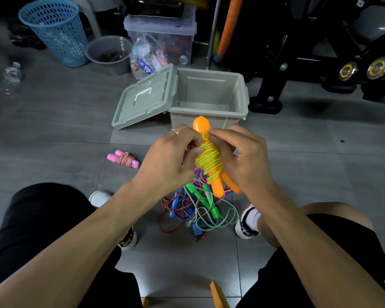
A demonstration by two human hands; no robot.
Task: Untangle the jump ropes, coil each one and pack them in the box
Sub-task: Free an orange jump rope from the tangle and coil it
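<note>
An orange-handled jump rope (pixel 209 158) with yellow-green cord wound round its two handles is held upright above the floor. My left hand (pixel 169 158) grips it from the left and my right hand (pixel 245 156) grips it from the right, fingertips pinching the cord's end loop near the top. Under my hands lies a tangle of ropes (pixel 198 210): green, blue and red-patterned cords with green and blue handles. A coiled pink jump rope (pixel 123 159) rests on the floor to the left. The grey box (pixel 209 107) stands open behind, its inside looking bare, with its lid (pixel 145 98) leaning at its left side.
A blue mesh basket (pixel 56 30), a grey bucket (pixel 108 51) and a clear storage bin (pixel 162 34) stand at the back. Black exercise equipment (pixel 320 63) fills the back right. My knees and shoes flank the tangle. An orange edge (pixel 218 294) shows at the bottom.
</note>
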